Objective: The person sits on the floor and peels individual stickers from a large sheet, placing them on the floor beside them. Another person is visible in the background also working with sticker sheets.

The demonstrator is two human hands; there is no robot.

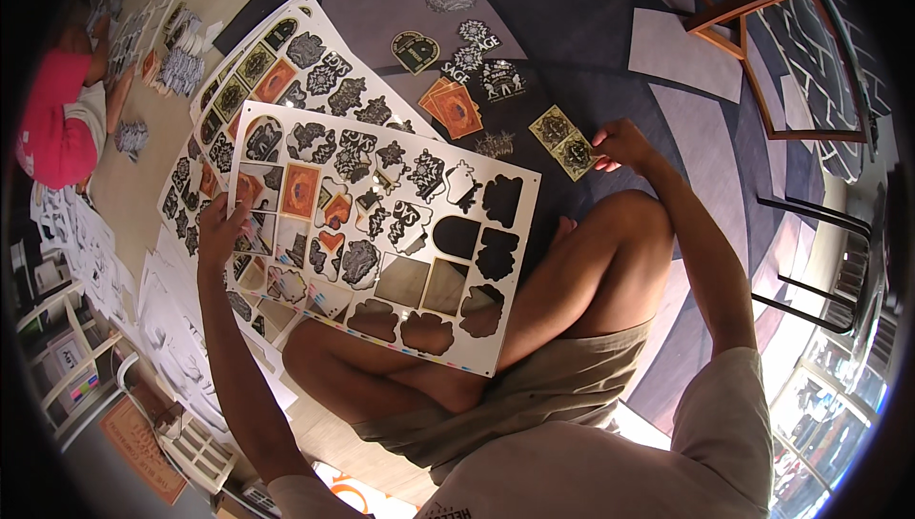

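My left hand (225, 225) grips the left edge of a large white die-cut sticker sheet (469, 351), which lies tilted across my crossed legs. Many shapes remain in the sheet, among them an orange card (299, 192); at its right side are cut-out holes showing my leg and the dark floor. Off to the right, my right hand (621, 147) pinches the edge of gold-and-black rectangular stickers (564, 142) over the floor. Beyond the sheet lie loose cut pieces: fanned orange cards (453, 107), an arched dark green sticker (416, 51), and black-and-white lettered ones (475, 46).
More printed sheets (319, 28) are stacked under and behind mine. At the far left, a person in a pink top (59, 114) sits near piles of cut pieces (183, 71). A wooden frame (753, 14) stands at the upper right, with a black-legged chair (839, 262) at the right.
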